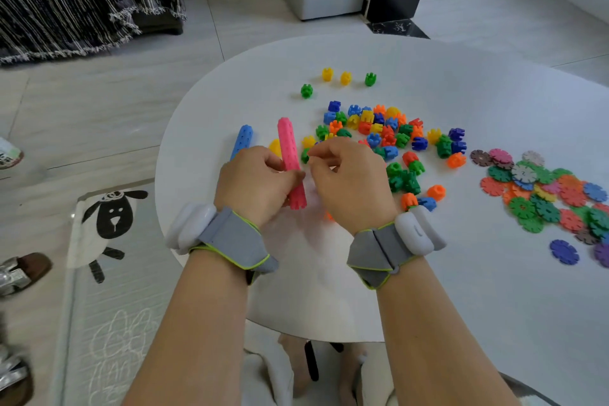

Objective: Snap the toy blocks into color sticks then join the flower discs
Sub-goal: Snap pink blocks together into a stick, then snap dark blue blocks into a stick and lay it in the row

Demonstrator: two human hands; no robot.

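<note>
The left hand (260,181) grips the pink stick (290,155) around its middle, with the fingers curled round it and the thumb pressed on its side. The stick is raised a little over the white table (329,280), and its free end points away from the person. The right hand (349,181) is just beside the pink stick, on its right. Its fingers are curled and the thumb and the first finger come together, but I cannot tell if they pinch a block or nothing.

The blue stick (243,140) lies to the left of the pink stick. The loose blocks (389,138) are in a heap to its right, and the flower discs (543,188) are well apart from it, further to the right.

I judge that the step is to add one more block to the pink stick. To do it well, the left hand should hold the stick firm and near the end that receives the block. The block should come straight along the axis of the stick, with its prongs turned to match, and then be pushed until it sits flat. A tilted push could bend the stick and open a joint.
</note>
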